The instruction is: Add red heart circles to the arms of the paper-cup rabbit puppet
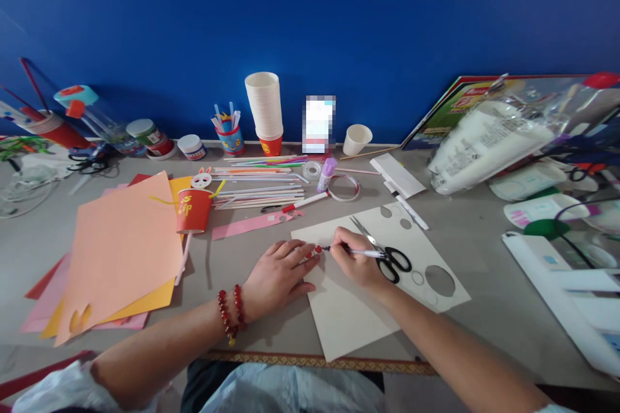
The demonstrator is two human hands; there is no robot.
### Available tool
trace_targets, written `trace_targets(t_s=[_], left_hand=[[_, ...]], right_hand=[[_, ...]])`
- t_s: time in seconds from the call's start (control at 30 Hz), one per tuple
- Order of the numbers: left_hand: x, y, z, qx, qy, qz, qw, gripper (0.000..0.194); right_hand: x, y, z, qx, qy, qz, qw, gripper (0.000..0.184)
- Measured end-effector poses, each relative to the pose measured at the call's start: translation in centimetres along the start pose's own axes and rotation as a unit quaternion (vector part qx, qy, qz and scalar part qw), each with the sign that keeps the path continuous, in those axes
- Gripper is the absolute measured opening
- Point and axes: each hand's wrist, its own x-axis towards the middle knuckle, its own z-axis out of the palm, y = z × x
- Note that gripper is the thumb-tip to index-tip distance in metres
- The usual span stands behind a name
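On white sheet (349, 316) — red-spotted piece (317, 250) between hands; left hand (279, 274) flat, fingertips touching it — right hand (356, 262) gripping pen (364, 252).

Soft, moderate light spread over the tabletop (484, 329), and a brighter blue glow hit the wall (310, 19) behind the cups (264, 106), fading darker up top! Faint shadow fell on the paper (353, 316) under the right hand (356, 261). Glare streaked the plastic bag (494, 142); coarse pixels masked a bright upright patch (318, 126). Edges stretched, looking softer.
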Motion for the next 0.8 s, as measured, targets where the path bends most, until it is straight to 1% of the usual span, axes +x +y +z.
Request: trace_targets(t_s=[0.47, 0.8], left_hand=[[-0.02, 0.01, -0.01, -0.003, -0.008, -0.006, 1.0, 0.052], [0.04, -0.05, 0.03, -0.003, -0.001, -0.003, 1.0, 0.051]], right_hand=[[-0.07, -0.03, -0.09, -0.006, -0.002, -0.003, 1.0, 0.023], [-0.11, -0.23, -0.24, -0.006, -0.01, -0.004, 1.0, 0.023]])
